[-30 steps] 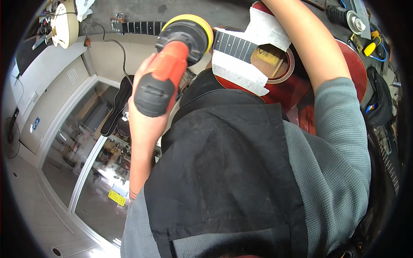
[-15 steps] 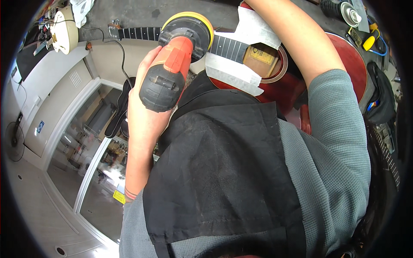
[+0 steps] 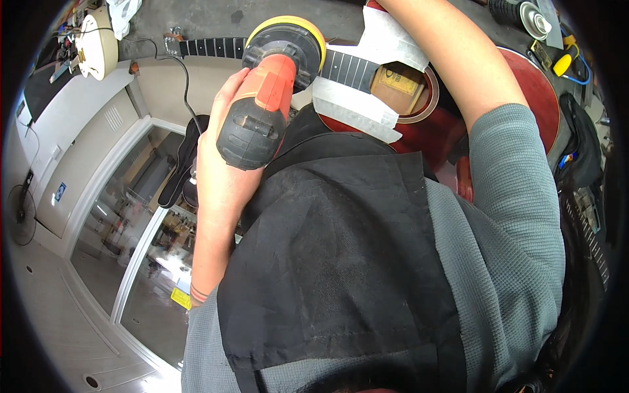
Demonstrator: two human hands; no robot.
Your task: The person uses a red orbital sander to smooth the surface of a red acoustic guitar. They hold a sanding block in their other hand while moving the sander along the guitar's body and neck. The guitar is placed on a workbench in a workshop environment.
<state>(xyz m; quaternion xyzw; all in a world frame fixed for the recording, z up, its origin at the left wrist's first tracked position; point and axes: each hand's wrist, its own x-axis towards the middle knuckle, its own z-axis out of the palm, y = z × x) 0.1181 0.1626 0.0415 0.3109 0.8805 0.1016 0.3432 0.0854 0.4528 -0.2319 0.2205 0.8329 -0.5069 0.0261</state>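
Note:
My left hand (image 3: 219, 164) grips an orange and dark grey power sander (image 3: 259, 114). Its round yellow pad (image 3: 288, 36) points away from me, over the dark neck (image 3: 216, 47) of a red acoustic guitar (image 3: 534, 85). White paper (image 3: 354, 108) is taped around the guitar's sound hole (image 3: 400, 82) and across the end of the neck. My right forearm (image 3: 452, 59) reaches over the guitar's body to the top edge of the picture, and the hand itself is out of sight. A black apron (image 3: 341, 249) over a grey sleeve fills the lower middle.
A spray can (image 3: 527, 14) and a yellow-handled tool (image 3: 562, 64) lie on the bench at the top right. A cream guitar body (image 3: 95, 39) sits at the top left, and the sander's black cable (image 3: 187, 78) runs near it. Below left, a dark guitar case (image 3: 180, 164) and a floor fan (image 3: 23, 213).
The sander stays in my left hand and has lifted slightly toward the guitar's neck. My right arm has shifted a little to the left over the guitar's body.

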